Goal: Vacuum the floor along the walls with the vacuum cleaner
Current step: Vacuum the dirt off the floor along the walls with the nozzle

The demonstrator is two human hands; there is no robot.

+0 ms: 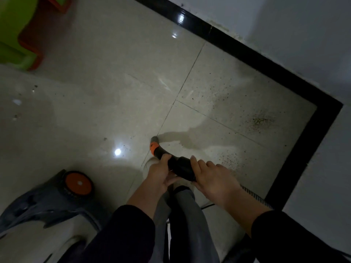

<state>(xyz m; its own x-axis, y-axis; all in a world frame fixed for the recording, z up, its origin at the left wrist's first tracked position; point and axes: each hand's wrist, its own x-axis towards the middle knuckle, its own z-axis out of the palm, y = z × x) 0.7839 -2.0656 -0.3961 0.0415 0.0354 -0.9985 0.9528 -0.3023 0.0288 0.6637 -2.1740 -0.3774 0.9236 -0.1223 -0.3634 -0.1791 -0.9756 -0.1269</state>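
**A:** What could go wrong from here?

**B:** Mostly a miss, I think; the nozzle (pixel 154 139) points at a tile joint out on the open floor (pixel 114 82), while the thickest crumbs (pixel 263 120) lie well apart from it, in the corner beside the black border (pixel 247 54) under the wall (pixel 294 31); a sweep made only out here would leave that edge dirty.

**A:** Anything else?

**B:** The bare nozzle is narrow; run quickly along the border, it would probably leave strips of grit; knocked against the glossy border, it might scuff it. The ribbed part (pixel 254 194) trails behind the right wrist, near the person's legs; a step back could catch it. A long reach toward the corner could also tug the vacuum cleaner (pixel 47 204), which sits at the lower left, near the left sleeve.

**A:** And the grip?

**B:** Both hands are on the hose (pixel 181 167); the left hand (pixel 159 174) takes the thin black part just behind the orange collar, its fingers (pixel 165 157) curled round it; the right hand (pixel 214 180) lies over the thicker rear part, fingers bent over the top, thumb hidden; I judge it a grasp, though I cannot tell how firm.

**A:** So where is the working end?

**B:** Just ahead of the left fingers, curving downward; its shadow starts at the tip, so it is near the floor; whether it touches, I cannot tell.
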